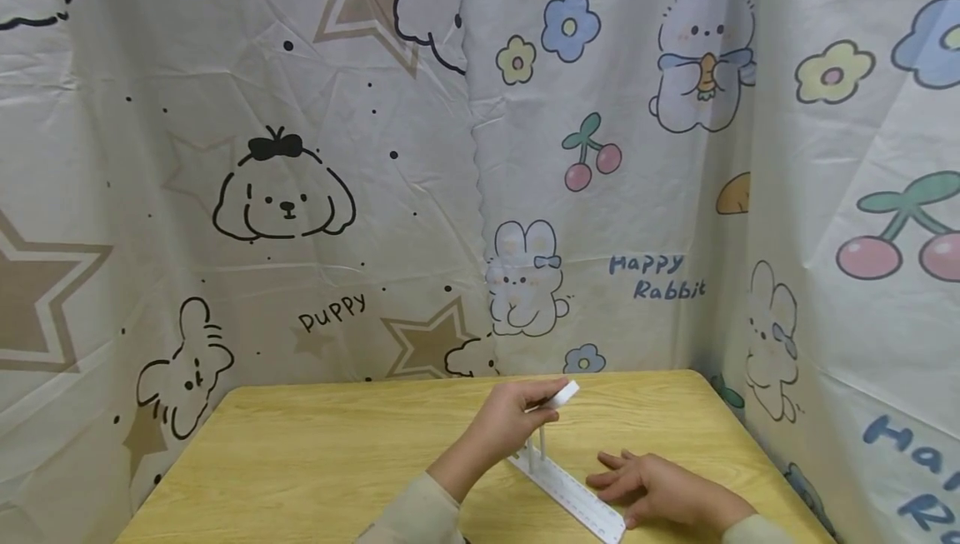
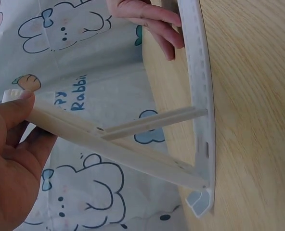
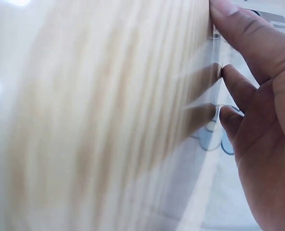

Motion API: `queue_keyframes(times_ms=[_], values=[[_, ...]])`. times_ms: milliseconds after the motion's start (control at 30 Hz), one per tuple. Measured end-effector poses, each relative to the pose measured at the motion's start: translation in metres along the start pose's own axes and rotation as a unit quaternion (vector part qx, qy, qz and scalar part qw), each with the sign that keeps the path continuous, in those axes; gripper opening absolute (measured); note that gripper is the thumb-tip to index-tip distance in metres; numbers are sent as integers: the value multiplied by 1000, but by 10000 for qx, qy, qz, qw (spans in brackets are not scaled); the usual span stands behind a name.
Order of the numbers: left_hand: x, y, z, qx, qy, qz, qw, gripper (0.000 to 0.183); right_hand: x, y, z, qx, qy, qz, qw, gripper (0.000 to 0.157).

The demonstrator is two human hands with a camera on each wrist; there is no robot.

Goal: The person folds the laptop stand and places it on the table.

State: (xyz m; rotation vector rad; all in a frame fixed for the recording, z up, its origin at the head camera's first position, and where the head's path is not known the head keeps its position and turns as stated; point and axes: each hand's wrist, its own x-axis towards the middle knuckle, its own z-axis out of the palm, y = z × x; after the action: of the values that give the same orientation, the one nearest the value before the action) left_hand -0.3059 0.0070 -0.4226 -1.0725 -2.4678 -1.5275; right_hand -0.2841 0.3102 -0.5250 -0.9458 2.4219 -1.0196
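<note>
A white folding stand (image 1: 570, 496) sits on the table, its long notched base running diagonally toward the near right. Its upper arm (image 2: 118, 150) slants up from the base's far end, and a thin strut (image 2: 154, 121) links the two. My left hand (image 1: 504, 423) pinches the raised end of that arm between thumb and fingers. Beside the near end of the base is my right hand (image 1: 663, 490), fingers loosely extended and thumb close to the base's tip. In the right wrist view its fingertips (image 3: 231, 115) are at the glossy tabletop.
The yellow wood-grain table (image 1: 337, 444) ends at a rounded far edge. Behind it and along both sides hang pale curtains (image 1: 420, 177) printed with puppies, rabbits, stars and cherries.
</note>
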Motion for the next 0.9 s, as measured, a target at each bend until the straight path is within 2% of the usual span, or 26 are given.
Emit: queue_keyframes(times_ms=[200, 433, 600, 733, 900], values=[[-3, -2, -5, -135, 266, -176, 9994, 44, 11, -6, 7, -65, -151, -58, 9998, 49], [-5, -4, -8, -210, 625, 76, 9978, 39, 23, -18, 14, -96, -276, -314, 9991, 56], [-7, -8, -12, -507, 534, 157, 9972, 37, 27, -30, 22, -27, -234, -345, 9991, 57], [-10, -10, -17, -735, 439, -49, 9963, 36, 29, -40, 29, -57, -101, -159, 9998, 58], [-12, -12, -24, -757, 420, -242, 9960, 35, 33, -51, 36, -35, 83, 147, 9999, 58]])
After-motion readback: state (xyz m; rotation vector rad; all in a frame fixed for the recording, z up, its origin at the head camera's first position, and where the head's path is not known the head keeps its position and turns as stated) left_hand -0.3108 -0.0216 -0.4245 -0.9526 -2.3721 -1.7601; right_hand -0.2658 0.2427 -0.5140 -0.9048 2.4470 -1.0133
